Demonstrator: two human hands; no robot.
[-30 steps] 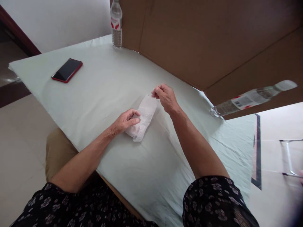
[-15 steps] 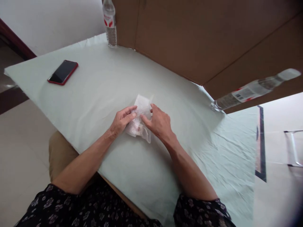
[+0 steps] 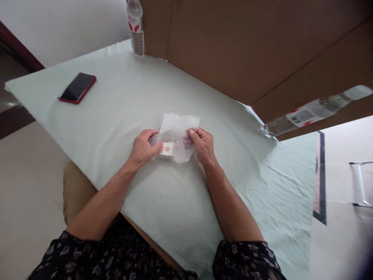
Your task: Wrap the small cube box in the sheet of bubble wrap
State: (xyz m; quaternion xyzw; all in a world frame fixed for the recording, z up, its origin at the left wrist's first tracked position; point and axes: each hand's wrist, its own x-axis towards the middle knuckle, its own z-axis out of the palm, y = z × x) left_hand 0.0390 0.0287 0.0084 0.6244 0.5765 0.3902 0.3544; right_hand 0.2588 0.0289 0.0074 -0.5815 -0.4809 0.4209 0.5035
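A sheet of translucent bubble wrap (image 3: 179,126) lies spread on the cloth-covered table, partly around a small pale box (image 3: 166,149) with reddish marks on it. My left hand (image 3: 145,147) grips the box and the wrap at their left side, thumb on the near face; its other fingertips are partly hidden. Pinched between the thumb and fingers of my right hand (image 3: 201,142) is the right part of the bubble wrap. The box's right end is covered by the wrap.
A phone in a red case (image 3: 77,88) lies at the left of the pale green tablecloth (image 3: 116,101). One water bottle (image 3: 136,31) stands at the back, another bottle (image 3: 311,112) at the right. Behind them rises a large brown cardboard panel (image 3: 221,46).
My right hand has taken hold of the bubble wrap and drawn it out to the right. The wrap is spread wider, and the pale box now shows beside my left thumb.
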